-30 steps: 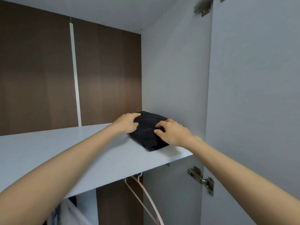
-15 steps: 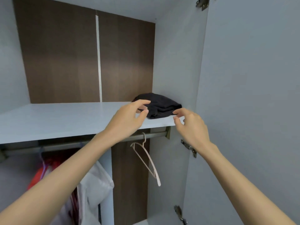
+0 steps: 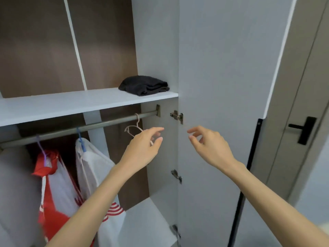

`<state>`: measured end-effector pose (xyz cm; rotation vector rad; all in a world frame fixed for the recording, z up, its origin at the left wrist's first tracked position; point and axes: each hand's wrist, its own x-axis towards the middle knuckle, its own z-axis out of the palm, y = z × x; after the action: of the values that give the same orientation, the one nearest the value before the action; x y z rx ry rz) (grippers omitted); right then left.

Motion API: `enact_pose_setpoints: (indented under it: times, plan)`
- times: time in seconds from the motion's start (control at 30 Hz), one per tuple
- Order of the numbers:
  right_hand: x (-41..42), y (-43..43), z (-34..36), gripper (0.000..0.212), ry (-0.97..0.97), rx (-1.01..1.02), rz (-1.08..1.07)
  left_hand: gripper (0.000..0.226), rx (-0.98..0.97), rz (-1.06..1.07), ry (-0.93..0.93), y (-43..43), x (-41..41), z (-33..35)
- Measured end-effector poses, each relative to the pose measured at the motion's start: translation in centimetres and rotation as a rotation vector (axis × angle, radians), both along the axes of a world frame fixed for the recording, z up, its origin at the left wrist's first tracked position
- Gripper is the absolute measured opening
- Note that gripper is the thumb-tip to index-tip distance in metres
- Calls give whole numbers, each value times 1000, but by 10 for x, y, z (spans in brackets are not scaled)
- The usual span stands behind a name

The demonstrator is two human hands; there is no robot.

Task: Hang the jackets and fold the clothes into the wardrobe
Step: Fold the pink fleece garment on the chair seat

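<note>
While the folded black garment (image 3: pixel 144 85) lies at the right end of the shelf (image 3: pixel 62 106), near its front edge | left grip (image 3: pixel 142 148), right grip (image 3: pixel 210 147): fingers loose, holding nothing, below shelf | risk: left grip, just before the empty hanger (image 3: pixel 137 122), could knock it off the rail (image 3: pixel 89 126).

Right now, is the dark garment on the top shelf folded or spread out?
Folded: the dark garment lies as a compact layered bundle at the shelf's right end, edges stacked.

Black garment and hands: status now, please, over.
Open and empty: left hand, right hand, both below shelf. Folded black garment on shelf, untouched. Bare hanger on rail behind left hand.
</note>
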<state>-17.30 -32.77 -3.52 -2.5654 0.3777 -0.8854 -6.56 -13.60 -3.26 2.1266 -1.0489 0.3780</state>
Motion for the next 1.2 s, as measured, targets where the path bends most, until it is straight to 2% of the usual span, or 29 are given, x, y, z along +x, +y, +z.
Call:
enact_pose_setpoints:
  times: [0.13,0.4,0.93,1.2]
  plan:
    - [-82,7,-30,21,71,58,-85,33,55,-84,116,-5,-62,-32]
    - [-241,-10,-82,21,97,144,-327,33,193,-300,170,-54,-172,-77]
    - [-597,-67,-181,25,255,323,-786,37,381,-746,258,-213,-470,-158]
    - [-731,-71,-224,28,243,485,-1040,37,516,-954,208,-283,-595,-198]
